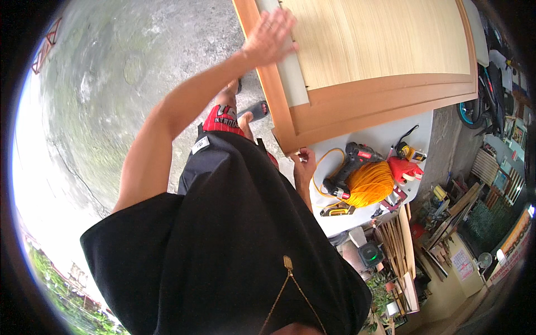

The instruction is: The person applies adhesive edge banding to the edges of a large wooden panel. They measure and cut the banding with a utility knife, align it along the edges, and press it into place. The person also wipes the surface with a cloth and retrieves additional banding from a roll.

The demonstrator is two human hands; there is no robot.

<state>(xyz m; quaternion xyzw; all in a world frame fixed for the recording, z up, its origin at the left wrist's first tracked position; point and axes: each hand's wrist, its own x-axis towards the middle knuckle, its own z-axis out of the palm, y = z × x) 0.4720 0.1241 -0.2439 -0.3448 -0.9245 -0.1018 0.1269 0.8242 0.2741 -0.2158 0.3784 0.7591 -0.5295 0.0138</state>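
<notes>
A framed wooden panel (385, 42), light wood grain within an orange-brown border, lies on a white table (416, 125). My left hand (272, 36) is over the panel's left border and a pale strip (298, 92) inside it. Its fingers are spread and slightly blurred; whether the palm touches the wood I cannot tell. My right hand (304, 166) is at the panel's near left corner, fingertips closed together just below the border. What they pinch, if anything, is too small to make out.
Right of my right hand lie a cordless drill (357, 162), a coil of orange cord (371, 184), a tape measure (412, 152), red gloves (403, 169) and a yellow-black tool (338, 210). Wood strips (396, 240) stand beyond the table. Concrete floor (128, 67) spreads leftward.
</notes>
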